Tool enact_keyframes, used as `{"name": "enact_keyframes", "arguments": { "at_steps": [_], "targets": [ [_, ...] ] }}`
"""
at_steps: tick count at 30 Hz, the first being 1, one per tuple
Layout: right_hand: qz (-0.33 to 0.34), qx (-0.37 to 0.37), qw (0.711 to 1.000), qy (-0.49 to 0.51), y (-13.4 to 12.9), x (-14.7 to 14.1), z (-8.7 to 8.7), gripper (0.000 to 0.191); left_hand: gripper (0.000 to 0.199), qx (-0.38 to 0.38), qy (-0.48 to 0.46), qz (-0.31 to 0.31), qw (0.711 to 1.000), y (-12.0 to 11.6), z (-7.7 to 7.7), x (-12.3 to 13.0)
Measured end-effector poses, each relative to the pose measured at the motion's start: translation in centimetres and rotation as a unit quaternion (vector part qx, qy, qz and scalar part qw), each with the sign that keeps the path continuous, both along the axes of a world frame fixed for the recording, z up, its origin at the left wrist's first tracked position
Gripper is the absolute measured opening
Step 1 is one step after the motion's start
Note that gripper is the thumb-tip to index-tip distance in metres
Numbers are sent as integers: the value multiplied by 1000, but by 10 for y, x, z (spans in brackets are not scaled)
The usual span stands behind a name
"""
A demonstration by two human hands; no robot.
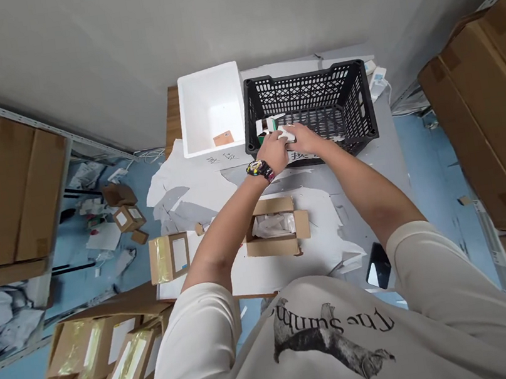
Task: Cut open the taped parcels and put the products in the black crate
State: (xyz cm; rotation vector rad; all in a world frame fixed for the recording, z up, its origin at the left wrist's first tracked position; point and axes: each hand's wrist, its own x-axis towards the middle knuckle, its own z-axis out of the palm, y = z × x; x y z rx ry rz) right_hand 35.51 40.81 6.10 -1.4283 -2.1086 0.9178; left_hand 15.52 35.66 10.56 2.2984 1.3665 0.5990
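My left hand (274, 151), with a watch on its wrist, and my right hand (303, 138) meet over the front rim of a black plastic crate (302, 72). Fingers of both are closed around a small white item (286, 134); its kind is partly covered by them. Just beyond my left hand, inside the crate, stands a small white and green box (265, 127) with its top flaps apart. Nearer to me lies an opened cardboard box (273, 247) with clear plastic wrap (273, 225) in it.
Left of the crate stands a white foam box (194, 116) holding an orange-brown card (223, 138). A taped carton (169, 257) sits on the table's left, a phone (378, 266) near its front right edge. A large carton of parcels (103, 364) is at lower left; shelves with cartons flank both sides.
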Motion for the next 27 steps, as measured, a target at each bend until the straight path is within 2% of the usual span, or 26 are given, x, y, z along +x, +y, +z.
{"name": "enact_keyframes", "arguments": {
  "at_steps": [2, 4, 7, 10, 12, 14, 15, 17, 20, 22, 25, 27],
  "targets": [
    [-11, -23, 1000, -16, -7, 0, 6, 76, 40, 0, -17, 7, 1000, -22, 16, -16],
    [-24, -7, 1000, -8, -24, 4, 15, 77, 44, -5, -56, 41, 998, -54, 28, -41],
    [-40, 58, 997, 20, -81, 11, 26, 73, 43, -47, -119, 145, 981, -114, 28, -92],
    [-85, 62, 993, 50, -176, 15, 16, 58, 41, -93, -183, 276, 939, -182, 5, -146],
    [-173, 5, 981, 91, -248, 11, -5, 57, 47, -114, -213, 362, 900, -229, -19, -174],
    [-274, -80, 949, 131, -313, 3, -31, 66, 49, -132, -232, 439, 858, -277, -43, -192],
    [-314, -117, 931, 148, -340, -2, -43, 71, 48, -152, -235, 458, 844, -300, -55, -198],
    [-343, -185, 904, 179, -379, -16, -61, 74, 43, -205, -242, 468, 825, -341, -74, -203],
    [-358, -262, 873, 202, -404, -39, -71, 60, 38, -266, -275, 433, 816, -381, -94, -201],
    [-391, -295, 845, 214, -405, -55, -68, 47, 40, -295, -295, 398, 817, -389, -103, -194],
    [-449, -314, 803, 234, -397, -74, -60, 31, 44, -332, -300, 353, 822, -378, -113, -181],
    [-477, -312, 787, 235, -391, -84, -55, 21, 40, -346, -305, 333, 822, -362, -117, -171]
  ]
}}
